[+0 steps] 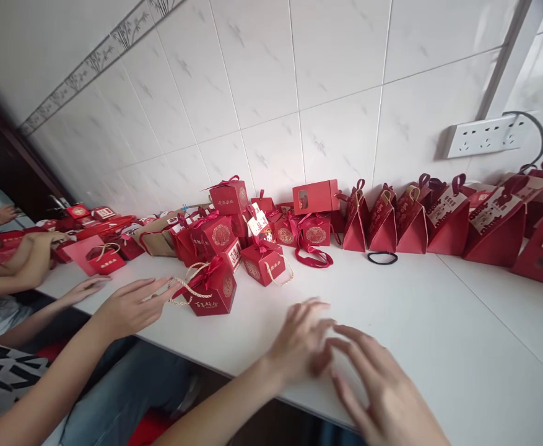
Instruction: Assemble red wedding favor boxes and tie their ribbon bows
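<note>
My left hand (294,344) hovers over the near edge of the white table, blurred, its fingers loosely stretched to the right. Close beside it is my right hand (382,384), fingers spread and bent, the fingertips almost meeting the left ones. I see nothing clearly held between them; a dark reddish spot by the left thumb is too smeared to make out. Beyond my hands stands a red gift box (262,263) with a cream rope handle. To its left is another red gift box (213,294) with a ribbon bow, near a co-worker's hand (136,306).
Red gift boxes (220,235) are piled along the tiled wall. A row of red triangular boxes (410,226) stands at right, with a black hair tie (382,257) before it. A power strip (487,136) is on the wall. Other people's arms reach over the table at left.
</note>
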The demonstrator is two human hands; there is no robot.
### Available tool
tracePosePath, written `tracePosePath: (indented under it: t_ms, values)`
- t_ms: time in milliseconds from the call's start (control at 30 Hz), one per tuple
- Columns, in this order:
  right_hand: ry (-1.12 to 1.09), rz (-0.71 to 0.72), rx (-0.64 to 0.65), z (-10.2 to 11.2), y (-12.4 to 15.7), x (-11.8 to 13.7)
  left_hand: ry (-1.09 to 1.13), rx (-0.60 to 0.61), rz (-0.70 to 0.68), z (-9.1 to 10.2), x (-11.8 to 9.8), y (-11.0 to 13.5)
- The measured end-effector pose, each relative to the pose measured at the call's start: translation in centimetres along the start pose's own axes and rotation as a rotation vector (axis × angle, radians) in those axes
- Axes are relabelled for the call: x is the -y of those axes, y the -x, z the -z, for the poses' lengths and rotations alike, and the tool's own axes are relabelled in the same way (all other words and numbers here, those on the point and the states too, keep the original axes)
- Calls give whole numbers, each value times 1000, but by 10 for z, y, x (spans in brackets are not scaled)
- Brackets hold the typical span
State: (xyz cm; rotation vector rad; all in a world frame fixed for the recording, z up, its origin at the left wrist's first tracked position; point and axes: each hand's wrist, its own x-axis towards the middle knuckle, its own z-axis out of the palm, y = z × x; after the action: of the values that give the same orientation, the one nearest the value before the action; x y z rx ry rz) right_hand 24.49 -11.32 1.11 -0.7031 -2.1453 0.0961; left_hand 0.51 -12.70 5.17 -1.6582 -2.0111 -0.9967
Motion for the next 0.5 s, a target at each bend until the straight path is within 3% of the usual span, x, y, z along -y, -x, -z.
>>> tracePosePath:
  t_ms: [100,167,267,400,433,500]
  values:
    - [60,-231,-31,9,13,-24,-73,-52,47,0,9,-1]
    - [76,-282,-15,6,20,-35,-164,-129,107,2,17,-6]
    - [70,-210,24,-1,24,-41,-311,-195,267,9,33,-20]
    - [101,-79,7,-7,24,-39,-259,-56,567,22,59,-31]
    - [110,-70,4,-8,24,-39,-213,-18,581,25,65,-30]
    - [121,-74,9,-10,24,-39,-126,5,474,29,72,-23]
